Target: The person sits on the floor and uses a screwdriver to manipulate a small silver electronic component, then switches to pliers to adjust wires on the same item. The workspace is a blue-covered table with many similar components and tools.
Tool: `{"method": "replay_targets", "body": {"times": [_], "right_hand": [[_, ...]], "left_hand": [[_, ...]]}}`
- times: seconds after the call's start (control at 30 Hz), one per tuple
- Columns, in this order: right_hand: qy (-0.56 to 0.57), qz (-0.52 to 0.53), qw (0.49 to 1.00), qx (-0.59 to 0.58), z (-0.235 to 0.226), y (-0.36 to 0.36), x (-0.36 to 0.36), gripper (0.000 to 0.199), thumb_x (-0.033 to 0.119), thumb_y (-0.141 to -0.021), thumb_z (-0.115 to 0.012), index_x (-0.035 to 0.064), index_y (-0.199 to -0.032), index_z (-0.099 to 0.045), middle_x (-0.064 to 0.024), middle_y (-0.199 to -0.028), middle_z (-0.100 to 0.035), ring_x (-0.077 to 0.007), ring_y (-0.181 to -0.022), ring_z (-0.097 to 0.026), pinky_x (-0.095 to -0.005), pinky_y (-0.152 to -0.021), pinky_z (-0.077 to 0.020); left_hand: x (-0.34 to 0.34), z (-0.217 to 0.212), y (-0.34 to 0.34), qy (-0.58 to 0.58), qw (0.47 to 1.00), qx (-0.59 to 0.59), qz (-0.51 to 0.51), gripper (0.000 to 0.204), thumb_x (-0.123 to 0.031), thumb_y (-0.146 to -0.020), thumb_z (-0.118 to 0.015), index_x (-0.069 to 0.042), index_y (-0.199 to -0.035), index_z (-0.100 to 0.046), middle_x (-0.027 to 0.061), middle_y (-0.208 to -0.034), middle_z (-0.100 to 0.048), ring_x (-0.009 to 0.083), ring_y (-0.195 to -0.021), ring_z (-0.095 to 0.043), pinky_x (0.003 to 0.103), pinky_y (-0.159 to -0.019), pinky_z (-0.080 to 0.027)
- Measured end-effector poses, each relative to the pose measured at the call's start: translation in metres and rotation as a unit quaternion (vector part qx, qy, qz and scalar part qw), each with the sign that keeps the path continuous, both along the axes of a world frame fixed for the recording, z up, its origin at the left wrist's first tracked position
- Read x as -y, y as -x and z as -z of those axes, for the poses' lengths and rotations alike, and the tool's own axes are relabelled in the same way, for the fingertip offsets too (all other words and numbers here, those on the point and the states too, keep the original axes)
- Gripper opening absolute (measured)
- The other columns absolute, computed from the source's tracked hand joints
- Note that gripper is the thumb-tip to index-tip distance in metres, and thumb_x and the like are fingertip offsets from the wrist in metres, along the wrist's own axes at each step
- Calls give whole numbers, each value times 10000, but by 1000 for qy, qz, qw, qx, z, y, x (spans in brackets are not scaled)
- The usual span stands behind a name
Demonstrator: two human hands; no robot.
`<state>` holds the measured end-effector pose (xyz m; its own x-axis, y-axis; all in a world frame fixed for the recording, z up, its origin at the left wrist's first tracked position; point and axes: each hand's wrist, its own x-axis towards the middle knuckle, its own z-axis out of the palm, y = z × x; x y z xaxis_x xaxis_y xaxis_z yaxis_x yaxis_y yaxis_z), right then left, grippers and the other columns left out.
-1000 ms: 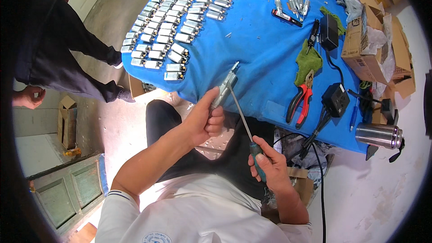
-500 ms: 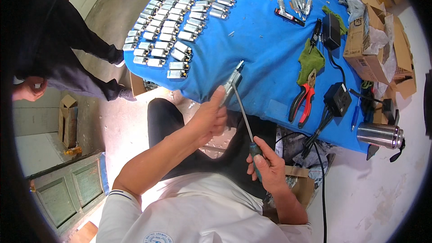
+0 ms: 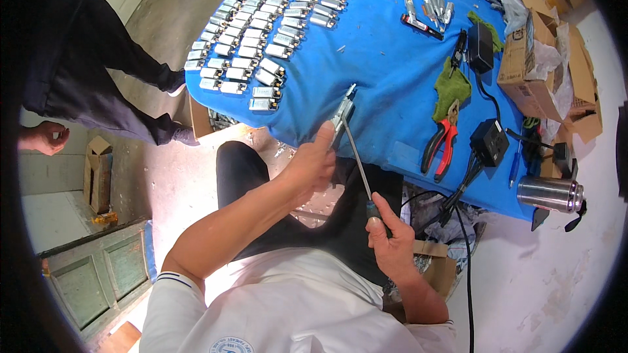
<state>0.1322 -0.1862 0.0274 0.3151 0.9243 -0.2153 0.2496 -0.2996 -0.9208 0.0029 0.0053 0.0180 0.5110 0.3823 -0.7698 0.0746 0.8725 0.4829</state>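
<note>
- In the head view, a slim silver device (image 3: 343, 107) is being gripped by the left hand (image 3: 313, 163), with its narrow end being pointed toward one o'clock, over the near edge of the counter (image 3: 386, 59).
- A screwdriver (image 3: 358, 161) is being gripped by the right hand (image 3: 390, 235), at four o'clock from the left one; most of its handle is being hidden by the closed fingers.
- The screwdriver's tip is being held at the device's side, with the shaft being slanted away toward five o'clock; whether force is being applied cannot be told.
- At ten to eleven o'clock from the device, rows of small silver modules (image 3: 260, 24) are being carried by the blue-covered counter.
- At three o'clock, a green cloth (image 3: 451, 91) is being overlapped by the head of red-and-black pliers (image 3: 440, 147), whose handles are being pointed toward seven o'clock.
- At four o'clock, farther out, a steel flask (image 3: 551, 195) is being supported on its side near the counter's edge.
- At nine o'clock, well apart, another person's hand (image 3: 49, 137) is being held with curled fingers.
</note>
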Motion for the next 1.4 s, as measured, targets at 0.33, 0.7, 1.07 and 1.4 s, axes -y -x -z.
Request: {"method": "replay_targets", "body": {"times": [0.33, 0.7, 1.07, 1.4], "right_hand": [[92, 96, 909, -394, -28, -17, -14, 467, 224, -938, -548, 61, -1362, -443, -69, -792, -564, -101, -536, -495, -212, -414, -366], [81, 62, 984, -146, -20, 1, -11, 432, 249, -941, -558, 60, -1325, -498, -38, -748, -573, -66, -540, -497, -197, -461, -406], [1, -2, 991, 136, -8, 4, -14, 403, 118, -900, -579, 66, -1297, -527, -46, -756, -585, -102, -570, -516, -260, -532, -436], [122, 80, 939, -310, -32, -7, -15, 445, 223, -954, -511, 62, -1364, -443, -47, -792, -567, -103, -547, -508, -212, -426, -389]], "left_hand": [[-2, -2, 0, -23, 999, 8, 22, 618, -711, -837, -444, -180, -574, -268, -59, -528, -227, 80, -440, -180, 241, -406, -139], [1, -4, -2, -45, 999, -13, 14, 640, -730, -831, -425, -180, -557, -244, -57, -510, -205, 83, -428, -153, 247, -400, -121], [2, -1, -7, -57, 998, -41, 0, 630, -726, -838, -416, -175, -570, -270, -58, -517, -219, 78, -426, -164, 254, -395, -116], [3, -6, -1, -38, 999, -22, 13, 625, -711, -848, -419, -182, -562, -251, -57, -511, -218, 83, -427, -156, 250, -401, -115]]}}
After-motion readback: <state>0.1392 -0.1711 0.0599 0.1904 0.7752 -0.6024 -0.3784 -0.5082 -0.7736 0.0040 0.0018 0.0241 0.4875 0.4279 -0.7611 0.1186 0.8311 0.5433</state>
